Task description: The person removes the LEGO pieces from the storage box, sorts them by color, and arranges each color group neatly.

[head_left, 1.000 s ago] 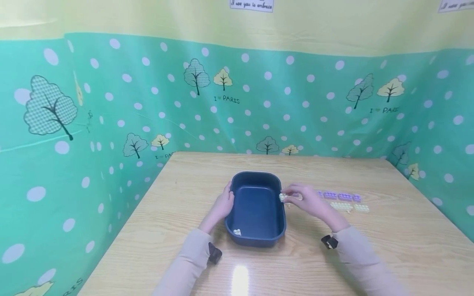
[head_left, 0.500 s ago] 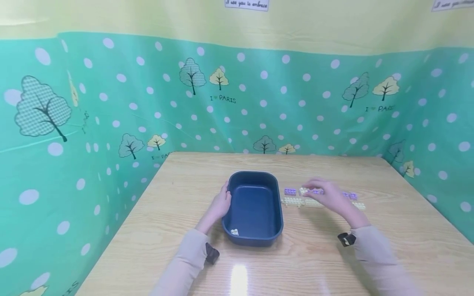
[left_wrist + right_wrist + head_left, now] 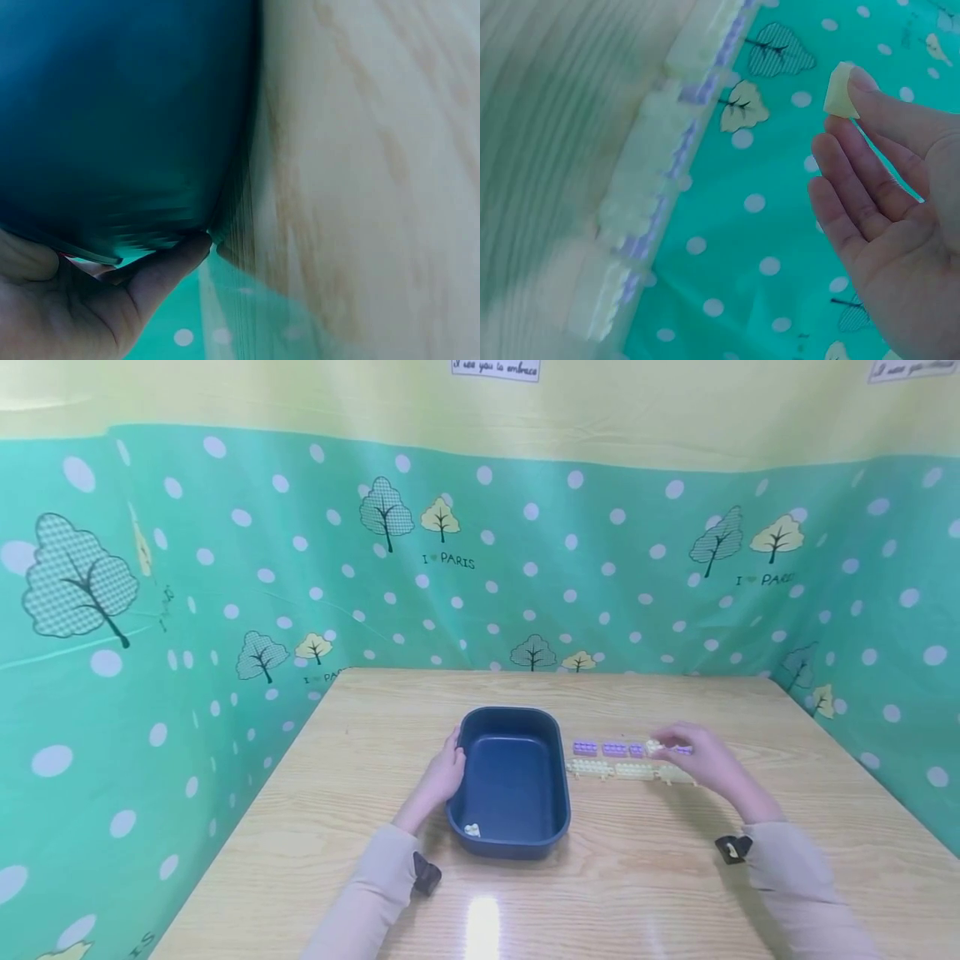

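My left hand (image 3: 444, 772) grips the left side of a dark blue rectangular tub (image 3: 452, 810). In the left wrist view, the left hand (image 3: 82, 307) shows its thumb against the outer wall of the tub (image 3: 127, 120). Between the right hand's thumb and fingertips is a small pale yellow building block (image 3: 840, 91). That right hand (image 3: 701, 760) hovers over two rows of bricks right of the tub. Purple bricks (image 3: 614, 749) form the back row, partly covered by the hand. Pale yellow bricks (image 3: 635, 772) line the front row. A small whitish block (image 3: 472, 830) lies in the tub's near left corner.
The wooden table (image 3: 600, 893) carries everything, its far edge meeting a green dotted curtain (image 3: 450, 610). The curtain also hangs along the left and right sides. A bright light reflection lies on the near tabletop.
My right hand has carried the pale block from the tub's right rim rightward along the brick rows. The left hand stays on the tub. The head view has shifted slightly.
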Available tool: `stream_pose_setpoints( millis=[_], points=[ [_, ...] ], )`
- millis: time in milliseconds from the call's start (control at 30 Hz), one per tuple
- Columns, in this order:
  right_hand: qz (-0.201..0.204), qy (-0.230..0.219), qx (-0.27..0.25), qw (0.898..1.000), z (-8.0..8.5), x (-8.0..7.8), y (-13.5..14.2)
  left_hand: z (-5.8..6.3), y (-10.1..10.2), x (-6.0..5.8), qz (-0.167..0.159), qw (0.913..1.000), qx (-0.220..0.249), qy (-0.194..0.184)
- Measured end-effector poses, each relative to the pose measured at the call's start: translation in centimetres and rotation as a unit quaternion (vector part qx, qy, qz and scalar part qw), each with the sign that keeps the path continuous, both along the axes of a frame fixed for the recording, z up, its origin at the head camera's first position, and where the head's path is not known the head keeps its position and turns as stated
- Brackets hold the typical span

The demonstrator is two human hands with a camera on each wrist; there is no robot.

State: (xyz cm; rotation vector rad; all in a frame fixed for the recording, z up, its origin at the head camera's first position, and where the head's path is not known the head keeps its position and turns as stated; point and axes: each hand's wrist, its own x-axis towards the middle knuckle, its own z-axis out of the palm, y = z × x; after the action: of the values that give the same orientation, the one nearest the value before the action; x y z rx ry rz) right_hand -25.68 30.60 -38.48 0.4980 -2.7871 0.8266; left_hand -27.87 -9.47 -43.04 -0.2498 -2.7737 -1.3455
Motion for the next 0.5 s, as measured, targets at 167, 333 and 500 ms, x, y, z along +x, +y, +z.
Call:
stream_pose_setpoints(
  millis=[167, 333, 500],
  points=[
    [-0.014, -0.013, 0.000, 1.000, -0.1, 0.2, 1.6, -0.2, -0.1, -0.1, -0.002, 1.0000, -0.001, 0.001],
    [-0.035, -0.013, 0.004, 0.999, -0.3, 0.5, 3.4, -0.3, -0.1, -0.2, -0.001, 1.0000, 0.000, -0.002],
    [-0.052, -0.018, 0.012, 0.998, -0.8, 0.5, 5.4, -0.1, 0.0, -0.1, 0.001, 0.9999, 0.003, -0.012]
  ],
)
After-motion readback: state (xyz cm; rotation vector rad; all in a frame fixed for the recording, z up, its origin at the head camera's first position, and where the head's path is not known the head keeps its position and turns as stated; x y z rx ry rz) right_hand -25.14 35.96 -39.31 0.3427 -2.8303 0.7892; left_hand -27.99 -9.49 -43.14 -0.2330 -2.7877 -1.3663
